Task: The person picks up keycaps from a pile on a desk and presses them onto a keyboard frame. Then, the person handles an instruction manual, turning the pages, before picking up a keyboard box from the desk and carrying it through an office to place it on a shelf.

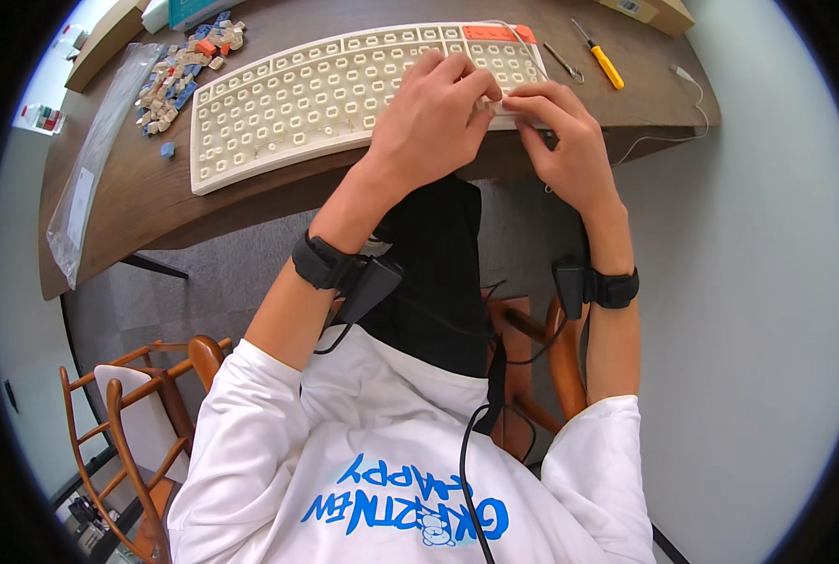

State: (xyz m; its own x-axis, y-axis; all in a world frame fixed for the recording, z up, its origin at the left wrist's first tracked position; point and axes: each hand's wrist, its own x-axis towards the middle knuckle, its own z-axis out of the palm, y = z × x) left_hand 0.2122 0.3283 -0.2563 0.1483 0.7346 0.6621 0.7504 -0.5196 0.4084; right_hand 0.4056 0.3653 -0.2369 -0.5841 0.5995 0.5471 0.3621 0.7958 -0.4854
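Note:
A cream keyboard [288, 103] with its keycaps off lies near the front edge of the table, its rows of bare switches showing. My left hand [434, 117] rests over its right half, fingers curled and thumb meeting the index finger. Beside it, at the keyboard's right end, my right hand [562, 132] is closed, with the index finger reaching to the left fingertips. Something small and pale seems to sit where the fingertips meet, too small to make out. An orange strip [499, 34] covers the keyboard's far right corner.
Loose keycaps [180, 80] in blue, white and orange lie heaped left of the keyboard, one blue keycap [167, 149] apart. A clear plastic bag [95, 155] lies further left. Rightward are a small metal tool [564, 63], a yellow-handled screwdriver [605, 66] and a white cable [699, 94].

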